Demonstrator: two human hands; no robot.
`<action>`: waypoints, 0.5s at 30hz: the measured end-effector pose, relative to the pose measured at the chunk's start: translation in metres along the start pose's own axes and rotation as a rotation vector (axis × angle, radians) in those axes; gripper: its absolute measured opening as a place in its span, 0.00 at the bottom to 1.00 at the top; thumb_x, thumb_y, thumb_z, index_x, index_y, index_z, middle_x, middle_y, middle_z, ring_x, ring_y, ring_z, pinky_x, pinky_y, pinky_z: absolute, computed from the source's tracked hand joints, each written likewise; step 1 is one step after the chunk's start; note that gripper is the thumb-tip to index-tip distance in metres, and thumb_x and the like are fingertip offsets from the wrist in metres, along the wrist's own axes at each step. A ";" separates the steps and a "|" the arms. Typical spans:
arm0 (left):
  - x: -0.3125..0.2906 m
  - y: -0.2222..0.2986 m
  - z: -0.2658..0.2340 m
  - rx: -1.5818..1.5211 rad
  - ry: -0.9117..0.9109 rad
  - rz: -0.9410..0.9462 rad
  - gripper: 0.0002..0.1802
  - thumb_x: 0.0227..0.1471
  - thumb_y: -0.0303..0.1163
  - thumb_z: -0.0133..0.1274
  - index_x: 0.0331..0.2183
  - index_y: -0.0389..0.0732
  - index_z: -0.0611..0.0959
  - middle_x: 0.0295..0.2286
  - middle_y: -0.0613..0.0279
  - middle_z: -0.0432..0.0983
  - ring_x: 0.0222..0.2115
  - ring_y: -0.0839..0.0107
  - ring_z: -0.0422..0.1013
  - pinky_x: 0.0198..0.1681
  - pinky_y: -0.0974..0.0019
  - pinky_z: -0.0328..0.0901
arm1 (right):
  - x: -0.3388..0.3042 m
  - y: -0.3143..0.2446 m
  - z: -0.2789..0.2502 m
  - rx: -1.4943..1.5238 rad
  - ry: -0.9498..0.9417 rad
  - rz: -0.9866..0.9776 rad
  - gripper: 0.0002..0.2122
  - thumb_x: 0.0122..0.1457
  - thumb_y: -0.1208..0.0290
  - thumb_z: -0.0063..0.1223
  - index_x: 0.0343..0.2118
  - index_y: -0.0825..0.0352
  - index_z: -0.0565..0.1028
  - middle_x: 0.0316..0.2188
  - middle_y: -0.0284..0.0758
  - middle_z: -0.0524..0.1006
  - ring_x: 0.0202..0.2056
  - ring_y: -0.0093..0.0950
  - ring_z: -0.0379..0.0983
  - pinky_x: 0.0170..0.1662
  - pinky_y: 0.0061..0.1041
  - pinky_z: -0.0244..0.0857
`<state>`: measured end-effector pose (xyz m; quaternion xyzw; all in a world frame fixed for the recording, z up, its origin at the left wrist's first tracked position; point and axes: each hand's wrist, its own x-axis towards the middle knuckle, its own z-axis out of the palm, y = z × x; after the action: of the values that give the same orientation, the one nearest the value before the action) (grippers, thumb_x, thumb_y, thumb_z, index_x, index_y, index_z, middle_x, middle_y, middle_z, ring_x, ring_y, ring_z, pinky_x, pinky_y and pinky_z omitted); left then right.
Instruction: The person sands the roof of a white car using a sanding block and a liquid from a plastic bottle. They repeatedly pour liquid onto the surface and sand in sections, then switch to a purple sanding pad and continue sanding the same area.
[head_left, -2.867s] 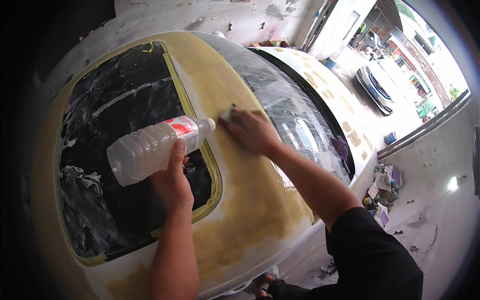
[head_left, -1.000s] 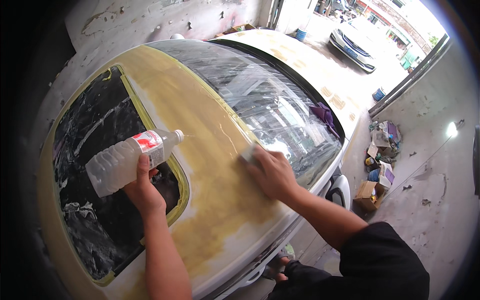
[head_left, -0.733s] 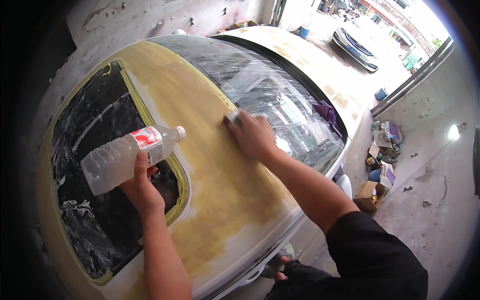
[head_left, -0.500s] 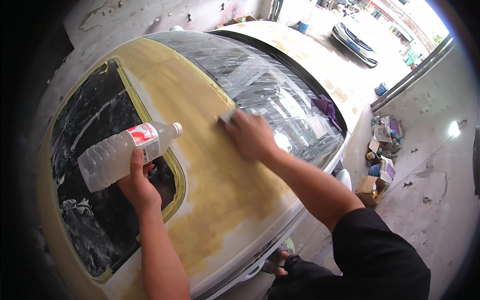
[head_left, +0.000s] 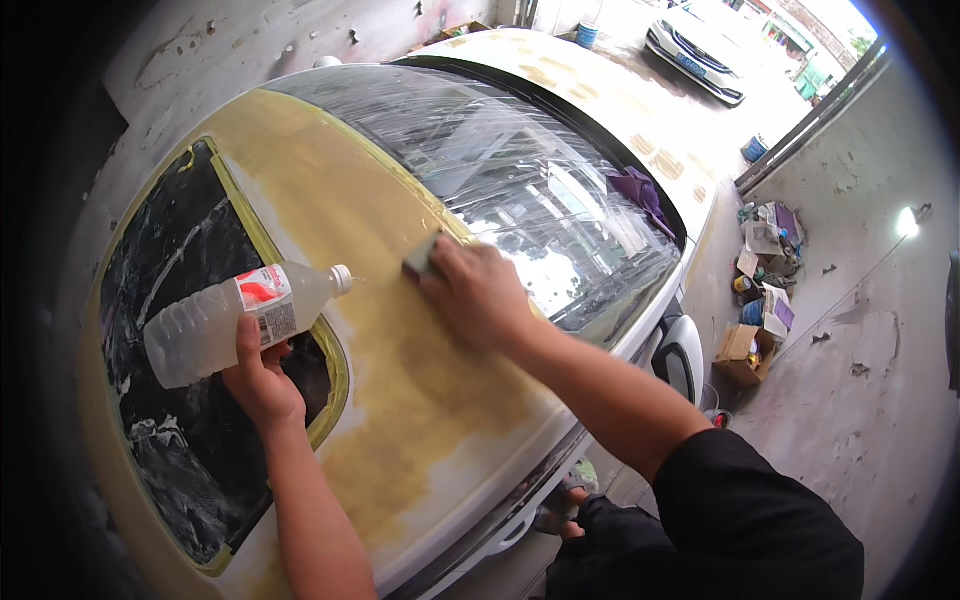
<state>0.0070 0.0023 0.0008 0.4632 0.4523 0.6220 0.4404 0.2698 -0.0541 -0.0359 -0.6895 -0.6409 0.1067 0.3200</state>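
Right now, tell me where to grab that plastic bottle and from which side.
Grip the plastic bottle around its wide ribbed body, coming from below as the left hand does. It lies nearly level, cap toward the right hand; the neck looks too narrow for a firm hold.

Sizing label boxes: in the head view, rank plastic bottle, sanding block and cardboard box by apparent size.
1. plastic bottle, held in the left hand, by far the largest.
2. cardboard box on the floor, but it sits far from the camera.
3. sanding block, mostly hidden under the right hand, so unsure against the box.
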 end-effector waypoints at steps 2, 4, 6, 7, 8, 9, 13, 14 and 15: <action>-0.001 0.000 0.001 -0.002 0.011 -0.002 0.27 0.56 0.49 0.59 0.48 0.39 0.78 0.37 0.64 0.78 0.29 0.77 0.72 0.28 0.75 0.63 | -0.069 -0.022 -0.015 0.000 0.155 -0.210 0.18 0.51 0.65 0.64 0.44 0.65 0.74 0.49 0.39 0.79 0.49 0.44 0.73 0.49 0.41 0.68; -0.001 0.000 0.002 -0.006 0.010 0.009 0.27 0.56 0.49 0.59 0.48 0.39 0.78 0.37 0.64 0.79 0.29 0.77 0.72 0.28 0.75 0.63 | -0.117 -0.040 -0.022 -0.068 0.203 -0.334 0.18 0.51 0.66 0.65 0.44 0.64 0.75 0.53 0.38 0.77 0.48 0.43 0.74 0.48 0.41 0.69; -0.001 -0.001 0.002 0.002 -0.019 0.022 0.26 0.56 0.49 0.59 0.48 0.39 0.78 0.37 0.64 0.79 0.30 0.77 0.72 0.28 0.75 0.63 | -0.108 -0.038 -0.016 -0.061 0.135 -0.259 0.18 0.51 0.66 0.64 0.44 0.65 0.74 0.52 0.38 0.77 0.48 0.44 0.74 0.48 0.41 0.69; 0.000 -0.001 0.001 0.002 -0.025 0.022 0.26 0.56 0.49 0.59 0.48 0.39 0.78 0.37 0.64 0.79 0.29 0.77 0.72 0.27 0.75 0.63 | -0.090 -0.033 -0.010 -0.057 0.123 -0.239 0.18 0.52 0.66 0.64 0.44 0.65 0.74 0.52 0.38 0.77 0.47 0.44 0.74 0.48 0.40 0.69; 0.000 -0.002 0.001 -0.001 -0.027 0.024 0.26 0.56 0.49 0.59 0.48 0.39 0.78 0.37 0.64 0.79 0.29 0.77 0.72 0.27 0.75 0.63 | -0.061 -0.025 -0.001 -0.012 0.152 -0.230 0.18 0.53 0.65 0.63 0.44 0.66 0.74 0.51 0.39 0.77 0.48 0.45 0.74 0.48 0.41 0.68; 0.000 -0.003 0.000 -0.013 -0.042 0.041 0.26 0.56 0.49 0.59 0.48 0.40 0.78 0.37 0.64 0.78 0.29 0.78 0.72 0.27 0.75 0.63 | -0.027 -0.016 0.008 0.009 0.138 -0.190 0.18 0.55 0.64 0.61 0.45 0.67 0.73 0.50 0.40 0.78 0.48 0.46 0.73 0.47 0.41 0.68; 0.002 -0.005 -0.004 -0.021 -0.004 0.012 0.26 0.56 0.50 0.59 0.47 0.40 0.78 0.36 0.64 0.78 0.27 0.78 0.72 0.26 0.75 0.63 | 0.024 -0.002 0.018 -0.022 0.065 -0.049 0.16 0.60 0.58 0.55 0.41 0.67 0.72 0.43 0.41 0.80 0.44 0.48 0.73 0.48 0.43 0.67; 0.003 -0.004 -0.004 -0.024 -0.009 0.013 0.26 0.57 0.50 0.59 0.47 0.40 0.78 0.36 0.64 0.78 0.27 0.78 0.71 0.26 0.75 0.63 | 0.014 -0.007 0.014 -0.017 0.084 -0.067 0.16 0.58 0.59 0.57 0.41 0.66 0.72 0.44 0.40 0.79 0.45 0.48 0.73 0.47 0.43 0.68; 0.003 -0.004 -0.004 -0.031 -0.022 0.019 0.26 0.57 0.50 0.58 0.47 0.40 0.78 0.35 0.65 0.78 0.27 0.78 0.71 0.26 0.75 0.63 | -0.011 -0.014 0.010 0.022 0.105 -0.147 0.15 0.57 0.61 0.59 0.41 0.65 0.73 0.46 0.39 0.79 0.47 0.47 0.73 0.47 0.42 0.68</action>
<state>0.0029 0.0057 -0.0031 0.4672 0.4334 0.6280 0.4468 0.2510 -0.0624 -0.0383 -0.6415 -0.6710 0.0538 0.3678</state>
